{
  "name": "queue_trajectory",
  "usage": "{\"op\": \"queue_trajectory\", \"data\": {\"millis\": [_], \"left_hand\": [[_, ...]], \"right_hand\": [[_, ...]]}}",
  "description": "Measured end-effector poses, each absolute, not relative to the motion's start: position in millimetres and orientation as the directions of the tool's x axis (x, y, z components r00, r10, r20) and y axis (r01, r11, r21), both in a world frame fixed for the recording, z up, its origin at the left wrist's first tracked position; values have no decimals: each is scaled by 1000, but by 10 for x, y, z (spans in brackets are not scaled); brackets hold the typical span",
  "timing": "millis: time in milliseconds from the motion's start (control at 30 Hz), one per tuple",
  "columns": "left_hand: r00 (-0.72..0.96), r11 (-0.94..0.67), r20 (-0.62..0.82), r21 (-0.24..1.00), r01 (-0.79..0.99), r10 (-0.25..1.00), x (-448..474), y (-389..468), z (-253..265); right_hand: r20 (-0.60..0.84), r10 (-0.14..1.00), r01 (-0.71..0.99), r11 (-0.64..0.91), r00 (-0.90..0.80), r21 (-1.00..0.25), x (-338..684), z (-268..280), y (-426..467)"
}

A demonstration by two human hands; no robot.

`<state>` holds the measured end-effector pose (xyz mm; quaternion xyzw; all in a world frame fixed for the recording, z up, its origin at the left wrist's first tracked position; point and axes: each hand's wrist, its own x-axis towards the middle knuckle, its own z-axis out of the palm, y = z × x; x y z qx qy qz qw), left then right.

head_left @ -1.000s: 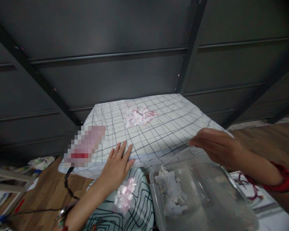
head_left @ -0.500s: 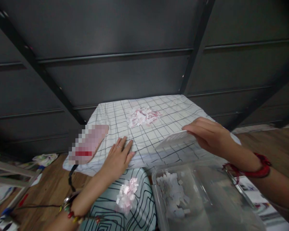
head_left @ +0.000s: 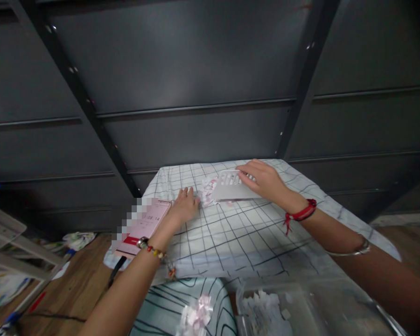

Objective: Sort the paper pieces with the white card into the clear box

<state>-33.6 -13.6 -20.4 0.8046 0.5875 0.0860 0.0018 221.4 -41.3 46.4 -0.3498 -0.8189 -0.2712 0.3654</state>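
Holding a thin, stiff-looking white slotted sheet (head_left: 222,192) in the right hand (head_left: 266,183), thumb and fingers clamped on its upper right part. Slots run in rows, lower strip plain. Left hand (head_left: 186,205) apart from it, fingers loosely spread, nothing seen in them; blurred, can't tell if the palm touches down.

Flake pile (head_left: 207,189): small white and pink bits, toward the back edge of the desk (head_left: 210,245), between the hands. Sheet blocks its right side; can't tell if the sheet's lower edge touches the cloth (head_left: 266,233), white with dark grid lines, creased.

Phone (head_left: 149,224) by the desk's left edge, pink screen, partly pixelated, partly behind the left forearm; black cable (head_left: 116,271) off its near end. Dark panels (head_left: 199,135) with ribs close off the back edge.

Below the front edge: teal fabric (head_left: 154,305) with dark lines, carrying shiny pink-white pieces (head_left: 200,313). Right of it, clear plastic box (head_left: 303,303) with white scraps (head_left: 264,308). All three cut off by the frame bottom; box's right part hazy.
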Motion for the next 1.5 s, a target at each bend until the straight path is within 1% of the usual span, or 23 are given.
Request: {"op": "queue_trajectory", "data": {"millis": [133, 267, 467, 733, 900, 1033, 1167, 1267, 1400, 1500], "left_hand": [[266, -284, 155, 106, 953, 951, -277, 252, -190], [236, -256, 162, 114, 960, 958, -255, 332, -302], [221, -242, 169, 113, 964, 960, -263, 221, -431], [218, -237, 167, 108, 965, 962, -236, 154, -352], [232, -252, 163, 117, 961, 959, -221, 130, -338], [242, -263, 166, 118, 957, 956, -226, 131, -333], [244, -266, 167, 124, 956, 955, -239, 135, -334], [242, -265, 169, 127, 956, 956, -248, 147, -353], [226, -251, 176, 129, 959, 958, -257, 162, -383], [228, -254, 181, 133, 958, 957, -259, 159, -390]], "right_hand": [[759, 343, 734, 631, -554, 250, 2079, 448, -239], [748, 318, 701, 663, -582, 263, 2025, 349, -153], [814, 255, 723, 639, -521, 262, 2041, 129, -120], [853, 170, 727, 618, -494, 298, 2048, 72, -174], [847, 197, 725, 630, -494, 277, 2017, 60, -212], [838, 188, 711, 640, -513, 292, 2008, 44, -218], [859, 165, 718, 636, -485, 283, 2005, 61, -226], [874, 145, 740, 606, -464, 292, 1991, 91, -251], [876, 90, 766, 533, -474, 360, 1981, 135, -298], [885, 70, 787, 493, -460, 370, 2013, 170, -318]]}}
